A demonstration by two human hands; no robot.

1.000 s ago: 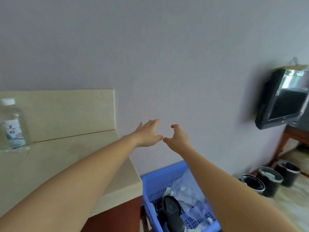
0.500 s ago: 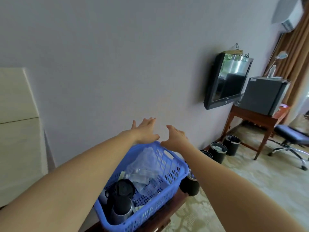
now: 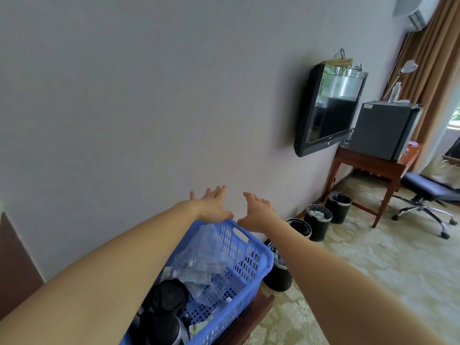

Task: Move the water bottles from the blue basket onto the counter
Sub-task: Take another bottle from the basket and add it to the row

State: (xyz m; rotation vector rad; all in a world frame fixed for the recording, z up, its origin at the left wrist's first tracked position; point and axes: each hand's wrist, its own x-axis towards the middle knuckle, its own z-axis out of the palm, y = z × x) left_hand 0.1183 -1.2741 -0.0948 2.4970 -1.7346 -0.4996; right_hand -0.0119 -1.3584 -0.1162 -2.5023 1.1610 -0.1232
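Soft daylight, wide-angle edge warping

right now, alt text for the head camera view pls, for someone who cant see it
Two bare arms stretch forward, the left hand and right hand open and empty above a blue basket holding clear plastic bottles and a black kettle. Beyond, a wall-mounted TV and black waste bins line a plain wall.

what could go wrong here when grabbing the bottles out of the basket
The blue basket sits near the edge of a low wooden stand, so a hard tug could tip it toward the bins. The water bottles lie tangled in clear plastic and may drag it along. A black kettle crowds the near end.
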